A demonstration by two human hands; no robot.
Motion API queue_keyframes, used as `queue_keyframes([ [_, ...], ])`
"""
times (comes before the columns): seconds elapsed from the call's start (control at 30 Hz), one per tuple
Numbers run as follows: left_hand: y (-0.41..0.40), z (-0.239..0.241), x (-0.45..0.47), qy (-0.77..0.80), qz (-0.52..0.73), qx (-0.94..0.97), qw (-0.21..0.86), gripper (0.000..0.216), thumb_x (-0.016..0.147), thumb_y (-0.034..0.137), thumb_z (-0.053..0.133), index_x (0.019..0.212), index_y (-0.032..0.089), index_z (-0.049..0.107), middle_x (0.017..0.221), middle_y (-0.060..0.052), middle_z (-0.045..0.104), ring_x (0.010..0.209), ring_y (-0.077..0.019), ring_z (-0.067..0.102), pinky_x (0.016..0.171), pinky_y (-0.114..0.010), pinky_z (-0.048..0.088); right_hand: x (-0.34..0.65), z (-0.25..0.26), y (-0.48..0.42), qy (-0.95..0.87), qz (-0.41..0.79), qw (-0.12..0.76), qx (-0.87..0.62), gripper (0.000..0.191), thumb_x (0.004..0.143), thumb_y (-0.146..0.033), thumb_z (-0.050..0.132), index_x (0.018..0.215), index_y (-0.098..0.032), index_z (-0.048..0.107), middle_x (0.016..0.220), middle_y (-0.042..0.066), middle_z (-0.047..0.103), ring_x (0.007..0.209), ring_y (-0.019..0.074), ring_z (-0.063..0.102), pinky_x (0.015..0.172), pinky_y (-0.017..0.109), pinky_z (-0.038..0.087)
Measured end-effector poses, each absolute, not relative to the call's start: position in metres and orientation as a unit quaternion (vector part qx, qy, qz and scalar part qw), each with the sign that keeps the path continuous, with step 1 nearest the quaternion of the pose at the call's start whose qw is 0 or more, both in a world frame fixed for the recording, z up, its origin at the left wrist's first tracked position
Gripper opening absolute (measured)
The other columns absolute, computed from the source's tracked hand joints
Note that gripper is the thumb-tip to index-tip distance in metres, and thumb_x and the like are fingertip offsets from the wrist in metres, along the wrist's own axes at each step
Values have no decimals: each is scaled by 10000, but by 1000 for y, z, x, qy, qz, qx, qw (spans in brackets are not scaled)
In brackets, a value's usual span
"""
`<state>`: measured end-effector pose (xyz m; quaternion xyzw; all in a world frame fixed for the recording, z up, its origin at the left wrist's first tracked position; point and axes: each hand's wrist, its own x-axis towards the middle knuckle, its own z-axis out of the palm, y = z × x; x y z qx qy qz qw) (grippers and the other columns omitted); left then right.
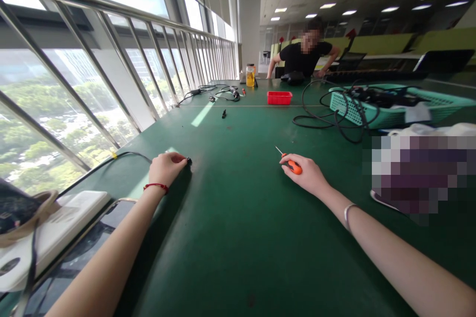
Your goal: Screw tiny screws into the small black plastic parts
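My left hand [166, 166], with a red cord at the wrist, pinches a small black part [189, 161] just above or on the green table [238, 218]; its exact kind is too small to tell. On the right, my right hand [304, 172] is closed around the orange and black handle of a screwdriver [295, 166]. The screwdriver's thin metal shaft points up and to the left, away from me. Another small black piece [223, 114] lies farther off on the table. The two hands are well apart.
A red tray [279, 98] stands toward the far end, near a jar of yellow liquid [250, 77]. Right lies a turquoise basket [394, 118] with black cables. A white power strip [70, 223] sits at left by the railing [148, 49]. A person [305, 54] leans at the far end.
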<state>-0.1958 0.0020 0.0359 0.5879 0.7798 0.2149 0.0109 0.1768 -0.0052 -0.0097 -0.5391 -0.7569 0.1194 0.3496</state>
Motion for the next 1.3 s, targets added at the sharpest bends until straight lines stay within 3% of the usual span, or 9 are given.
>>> queue_keyframes([
  [0.3,13,44,-203,774,187,600,74,249,668,390,606,766,188,713,809,-69,726,826,-257,662,704,-310,501,177,-9,-5,-759,110,345,-541,119,773,-263,540,856,-256,624,969,-1,687,809,201,635,727,350,479],
  [0.5,8,28,-196,747,241,615,75,341,674,412,597,889,165,694,864,-79,715,848,-244,654,733,-315,504,177,-9,-6,-759,113,348,-538,117,774,-268,537,856,-255,621,967,-2,685,816,200,632,735,349,479],
  [0.67,5,15,-136,611,291,724,129,272,733,384,567,850,180,702,881,-53,700,836,-198,636,799,-306,497,176,-9,-6,-757,119,356,-534,131,775,-264,527,866,-252,621,977,2,680,833,200,626,746,347,477],
  [0.83,4,9,-47,434,248,841,205,168,754,280,601,849,195,710,857,-31,684,817,-163,608,789,-281,484,177,-8,-7,-753,110,403,-508,192,743,-214,517,909,-237,611,982,28,673,797,183,623,701,312,471],
  [1.0,3,3,-15,417,266,858,141,222,745,241,623,958,196,667,868,-31,673,861,-192,578,825,-333,461,173,-1,-12,-712,137,473,-501,192,745,-238,531,936,-224,535,726,-1,641,565,134,560,585,264,440],
  [1.13,2,1,-20,440,287,842,121,239,717,260,652,944,186,653,894,-43,667,866,-200,577,797,-333,466,172,12,-14,-649,155,551,-502,158,757,-321,568,801,-229,447,569,-43,533,468,121,500,491,241,396],
  [1.3,2,2,-22,435,277,847,130,106,755,252,607,817,203,678,863,-32,662,856,-189,570,797,-321,458,177,41,-15,-648,80,591,-473,246,777,-351,591,612,-215,468,561,-31,473,516,111,440,537,249,384],
])
